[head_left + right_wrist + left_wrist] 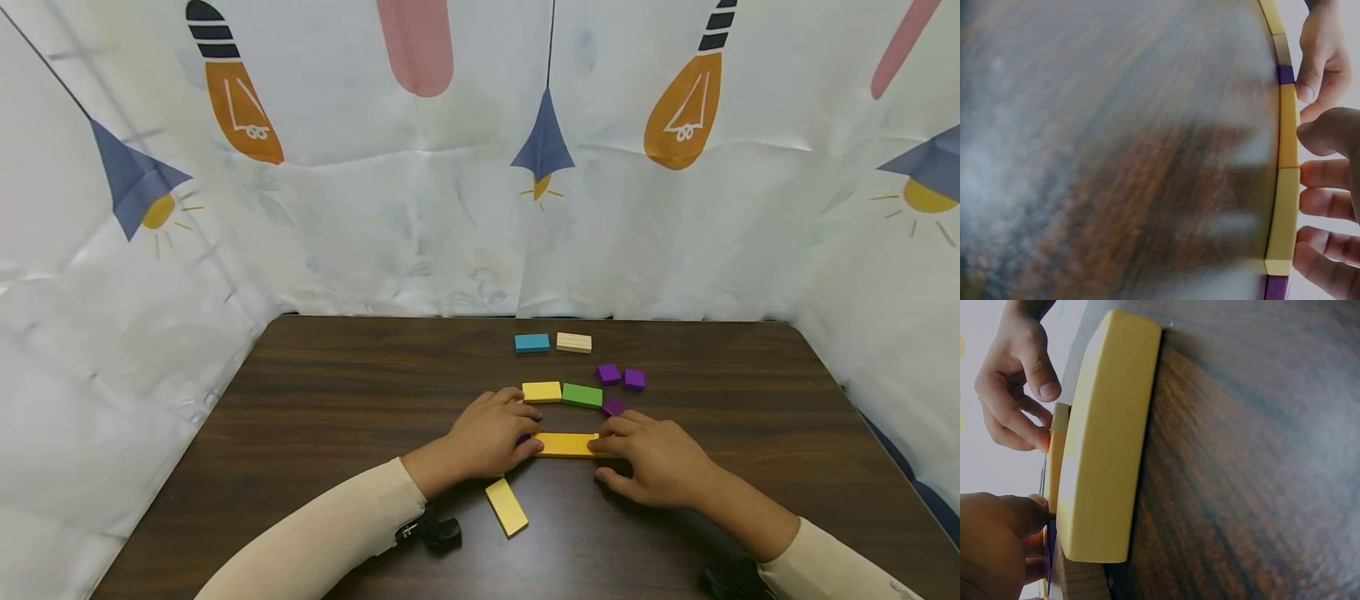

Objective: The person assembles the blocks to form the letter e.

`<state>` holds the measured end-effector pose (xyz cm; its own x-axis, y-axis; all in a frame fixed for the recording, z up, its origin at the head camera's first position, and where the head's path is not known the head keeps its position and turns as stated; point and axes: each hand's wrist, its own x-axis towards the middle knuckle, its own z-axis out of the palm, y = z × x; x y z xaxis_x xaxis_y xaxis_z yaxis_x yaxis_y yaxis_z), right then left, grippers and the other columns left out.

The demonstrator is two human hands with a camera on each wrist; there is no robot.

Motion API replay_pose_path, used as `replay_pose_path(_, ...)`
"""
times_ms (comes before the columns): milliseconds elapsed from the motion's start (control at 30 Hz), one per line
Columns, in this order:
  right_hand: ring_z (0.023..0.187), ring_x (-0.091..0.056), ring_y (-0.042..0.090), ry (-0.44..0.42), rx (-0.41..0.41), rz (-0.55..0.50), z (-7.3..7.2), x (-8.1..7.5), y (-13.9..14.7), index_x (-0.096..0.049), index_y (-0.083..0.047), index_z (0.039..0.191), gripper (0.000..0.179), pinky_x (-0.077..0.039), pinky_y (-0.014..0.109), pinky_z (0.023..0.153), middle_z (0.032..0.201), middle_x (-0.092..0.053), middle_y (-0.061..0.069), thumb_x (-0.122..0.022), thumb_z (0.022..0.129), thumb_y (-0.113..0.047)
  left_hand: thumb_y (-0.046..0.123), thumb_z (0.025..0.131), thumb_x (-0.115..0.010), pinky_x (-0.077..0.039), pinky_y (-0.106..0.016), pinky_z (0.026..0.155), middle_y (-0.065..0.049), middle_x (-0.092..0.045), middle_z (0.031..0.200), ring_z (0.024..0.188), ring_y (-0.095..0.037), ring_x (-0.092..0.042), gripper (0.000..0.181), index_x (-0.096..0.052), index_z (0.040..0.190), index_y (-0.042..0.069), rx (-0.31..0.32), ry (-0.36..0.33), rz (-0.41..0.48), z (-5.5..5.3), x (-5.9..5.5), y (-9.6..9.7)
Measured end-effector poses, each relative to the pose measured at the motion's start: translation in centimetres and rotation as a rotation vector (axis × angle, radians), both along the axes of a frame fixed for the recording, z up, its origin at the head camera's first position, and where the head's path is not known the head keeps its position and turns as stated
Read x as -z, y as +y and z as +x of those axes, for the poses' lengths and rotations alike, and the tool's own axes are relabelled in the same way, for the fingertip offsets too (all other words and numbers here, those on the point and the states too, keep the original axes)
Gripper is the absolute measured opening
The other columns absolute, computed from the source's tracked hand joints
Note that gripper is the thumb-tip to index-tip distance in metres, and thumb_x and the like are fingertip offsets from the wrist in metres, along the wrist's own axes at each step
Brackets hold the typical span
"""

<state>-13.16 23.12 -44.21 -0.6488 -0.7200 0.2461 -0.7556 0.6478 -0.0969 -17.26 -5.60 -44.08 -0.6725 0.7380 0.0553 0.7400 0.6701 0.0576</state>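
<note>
A long orange-yellow block (566, 445) lies flat between both hands in the head view. My left hand (489, 432) rests at its left end, the thumb touching it; a purple block (1051, 550) shows partly under that hand in the left wrist view. Fingertips of my right hand (663, 462) touch the orange-yellow block's right part, the thumb apart. The right wrist view shows a row with a purple block (1285, 74), the orange-yellow block and a pale yellow block (1282, 215). Beyond the left fingers sit a yellow block (542, 392) and a green block (582, 395).
A pale yellow block (507, 507) lies slanted on the near side of the dark wooden table (360, 375). Farther back are a blue block (532, 342), a cream block (573, 342) and small purple blocks (634, 380). A printed white curtain (450, 233) hangs behind the table.
</note>
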Motion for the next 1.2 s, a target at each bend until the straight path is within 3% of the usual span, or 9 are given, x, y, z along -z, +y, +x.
replay_pose_path(200,0.098,-0.062,0.014,-0.062,0.027,-0.004,0.0,-0.3,0.1,-0.078,-0.020,0.116,0.028,-0.053,0.027,0.061,0.111,-0.068,-0.006,-0.076,0.091,-0.033,0.048,0.103,-0.059,-0.043,-0.044,0.105,0.009,-0.064,0.136,0.137,-0.022,-0.046,0.034,-0.077,0.119,0.024,-0.017,-0.013,-0.007,0.1,-0.2,0.1)
replay_pose_path(467,0.086,-0.057,0.005,-0.152,0.090,-0.128,-0.2,-0.4,0.2,-0.076,-0.017,0.118,0.029,-0.045,0.019,0.056,0.110,-0.069,-0.007,-0.074,0.090,-0.015,0.048,0.102,-0.059,-0.043,-0.045,0.106,0.009,-0.064,0.136,0.137,-0.023,-0.046,0.034,-0.077,0.119,0.024,-0.020,-0.019,-0.006,0.1,-0.3,0.1)
replay_pose_path(800,0.089,-0.062,0.006,-0.115,0.110,-0.234,-0.8,-0.9,0.2,-0.077,-0.017,0.114,0.027,-0.054,0.027,0.065,0.107,-0.069,-0.010,-0.076,0.087,-0.011,0.048,0.103,-0.059,-0.043,-0.045,0.106,0.009,-0.064,0.137,0.137,-0.023,-0.046,0.034,-0.077,0.118,0.024,-0.016,-0.026,-0.013,0.2,-0.5,0.1)
replay_pose_path(967,0.091,-0.064,0.014,-0.077,0.156,-0.199,-2.2,-1.9,0.3,-0.076,-0.013,0.116,0.029,-0.052,0.028,0.062,0.109,-0.071,-0.004,-0.077,0.088,-0.015,0.047,0.103,-0.059,-0.043,-0.045,0.107,0.009,-0.064,0.137,0.137,-0.023,-0.046,0.034,-0.077,0.119,0.024,-0.019,-0.030,-0.011,0.2,-0.5,0.1)
replay_pose_path(1200,0.094,-0.065,0.022,-0.139,0.235,-0.130,-5.6,-3.0,0.8,-0.073,-0.012,0.125,0.035,-0.051,0.031,0.061,0.115,-0.070,0.004,-0.075,0.092,-0.023,0.048,0.103,-0.059,-0.042,-0.047,0.108,0.009,-0.064,0.137,0.137,-0.023,-0.046,0.034,-0.077,0.119,0.024,-0.025,-0.035,-0.016,0.1,-0.4,0.2)
